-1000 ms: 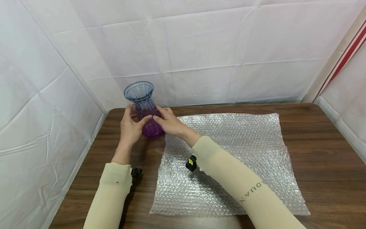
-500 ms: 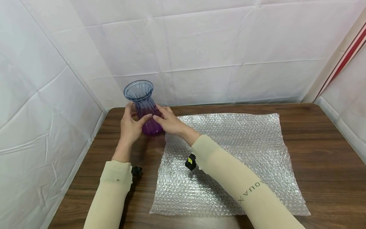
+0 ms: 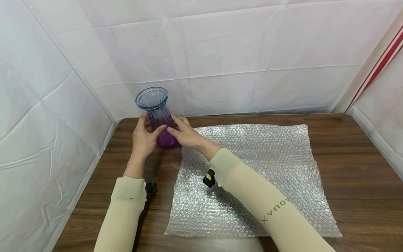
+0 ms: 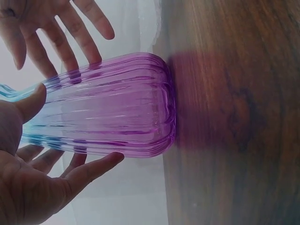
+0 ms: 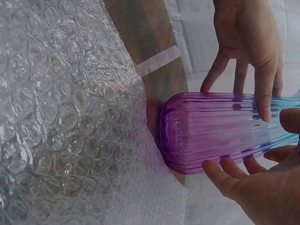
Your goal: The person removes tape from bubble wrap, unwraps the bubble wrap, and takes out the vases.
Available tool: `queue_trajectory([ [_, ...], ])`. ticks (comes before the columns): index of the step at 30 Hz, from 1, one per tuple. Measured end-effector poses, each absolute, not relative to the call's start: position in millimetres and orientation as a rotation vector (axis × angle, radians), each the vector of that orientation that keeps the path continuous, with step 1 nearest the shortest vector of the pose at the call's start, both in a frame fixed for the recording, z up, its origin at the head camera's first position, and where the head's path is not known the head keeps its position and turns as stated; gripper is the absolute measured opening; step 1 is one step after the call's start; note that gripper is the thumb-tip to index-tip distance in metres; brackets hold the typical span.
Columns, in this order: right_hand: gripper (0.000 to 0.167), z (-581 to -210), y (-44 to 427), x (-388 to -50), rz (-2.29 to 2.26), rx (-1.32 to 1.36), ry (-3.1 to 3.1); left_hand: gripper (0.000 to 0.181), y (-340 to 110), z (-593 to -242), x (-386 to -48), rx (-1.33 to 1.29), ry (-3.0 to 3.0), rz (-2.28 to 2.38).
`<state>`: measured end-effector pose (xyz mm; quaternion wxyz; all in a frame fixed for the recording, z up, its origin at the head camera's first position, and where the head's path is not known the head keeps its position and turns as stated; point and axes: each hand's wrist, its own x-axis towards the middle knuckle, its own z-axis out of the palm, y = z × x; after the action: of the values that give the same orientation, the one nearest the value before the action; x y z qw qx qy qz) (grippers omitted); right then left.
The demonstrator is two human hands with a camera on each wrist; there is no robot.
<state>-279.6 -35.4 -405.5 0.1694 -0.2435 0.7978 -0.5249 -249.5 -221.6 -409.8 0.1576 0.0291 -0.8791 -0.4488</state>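
A ribbed glass vase [image 3: 160, 117], blue at its flared rim and purple toward the base, is held between both hands near the table's back left. My left hand [image 3: 143, 140] grips its left side, with the thumb across the front. On the other side my right hand [image 3: 189, 135] holds it, the thumb near the left one. The wrist views show fingertips of both hands against the purple glass [image 4: 108, 103]. The vase leans a little. The left wrist view shows its base at the wooden surface, with a purple tint there; whether it touches I cannot tell.
A sheet of bubble wrap [image 3: 252, 196] lies flat over the middle of the brown wooden table [image 3: 352, 168], under my right forearm. A pale strip [image 5: 159, 61] juts from its edge. White cloth walls [image 3: 220, 59] stand behind and at the sides.
The vase and both hands have shifted slightly up in the head view, away from me. Both hands keep the same hold, and the bubble wrap has not moved.
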Motion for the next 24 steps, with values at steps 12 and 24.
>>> queue_trajectory([
  [12, 0.065, -405.7, -33.0, -279.6, -1.499, -0.677, 2.266, 0.089, -218.6, -407.9, -245.7, 0.076, -2.538, -1.222],
  [24, 0.063, -404.9, -29.7, -278.3, -1.486, -0.695, 2.280, 0.090, -218.1, -410.6, -240.1, 0.072, -2.480, -1.220],
])
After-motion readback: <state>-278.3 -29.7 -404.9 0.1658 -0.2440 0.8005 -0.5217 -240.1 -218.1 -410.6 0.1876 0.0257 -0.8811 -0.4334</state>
